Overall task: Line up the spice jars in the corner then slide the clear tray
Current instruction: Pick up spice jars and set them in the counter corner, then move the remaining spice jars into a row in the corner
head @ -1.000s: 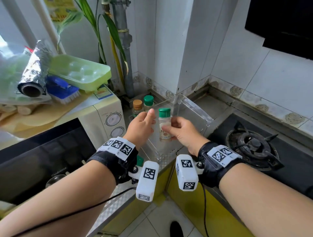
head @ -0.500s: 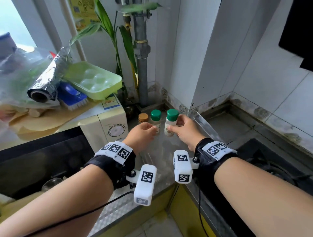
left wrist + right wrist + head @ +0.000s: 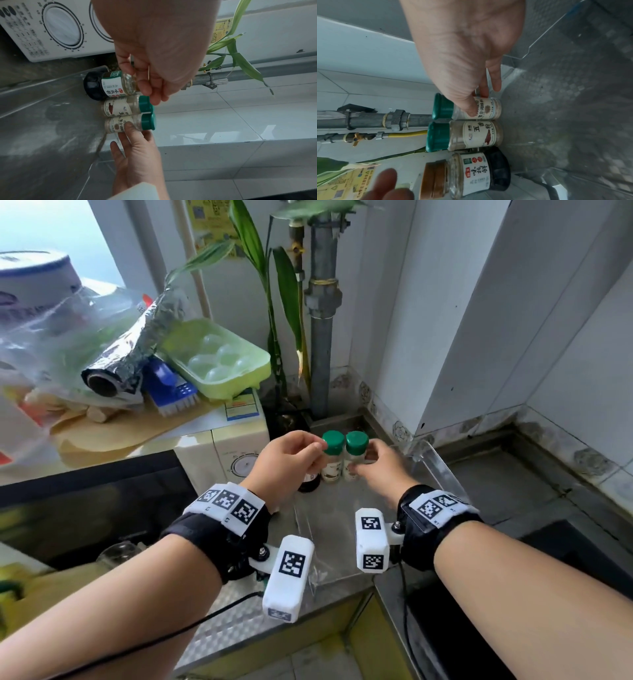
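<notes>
Three spice jars stand in a row in the counter corner. My right hand (image 3: 364,462) pinches the right green-capped jar (image 3: 356,455), thumb on its label (image 3: 471,109). The middle green-capped jar (image 3: 333,457) touches it. My left hand (image 3: 308,453) hangs over the brown-capped jar (image 3: 453,175), fingers loosely curled, and hides its cap in the head view. One left fingertip (image 3: 155,100) lies against the middle jar's cap. The clear tray (image 3: 440,474) lies on the counter just in front of the jars, under both wrists.
A white microwave (image 3: 236,455) stands left of the jars, with a green egg tray (image 3: 219,361), a foil roll (image 3: 116,368) and a brush on top. A grey pipe (image 3: 320,354) and a plant (image 3: 287,302) fill the corner. A black stove (image 3: 565,549) sits at right.
My right hand carried the green-capped jar from above the tray forward into the corner and set it beside the other green-capped jar. My left hand moved forward alongside it.
</notes>
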